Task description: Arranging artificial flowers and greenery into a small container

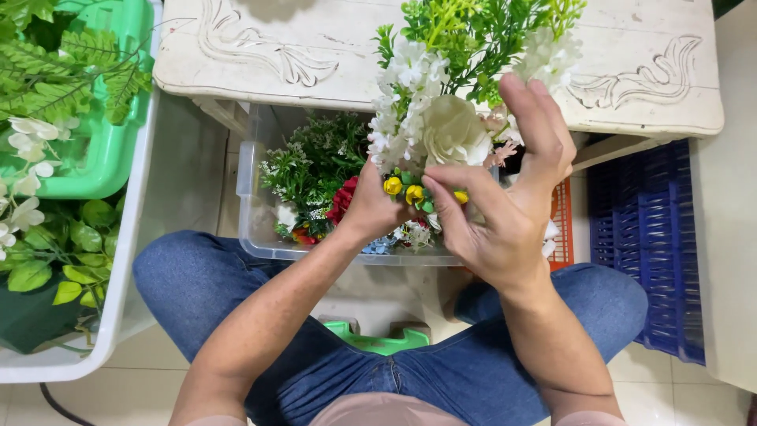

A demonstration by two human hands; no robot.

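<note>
White carved table (315,55) sits at the far side, with a clear plastic bin (246,170) of artificial flowers tucked under its near edge and a blue crate (654,237) off to the right. Only the one head view, so here goes.

The person holds a fake bouquet (441,118) up over their jeans-clad lap: white rose, white sprays, green sprigs on top. Left hand (371,207) is wrapped around the stems, fingers closed tight. Right hand (512,197) is half open, thumb and forefinger pinching at the little yellow buds (404,189), other fingers raised and loosely spread.

Risk as I see it: the bunch looks top-heavy, so a loose left grip could let stems slide or fan out. That pinch might also tug a bud off, though the exact contact is hard to make out.
</note>
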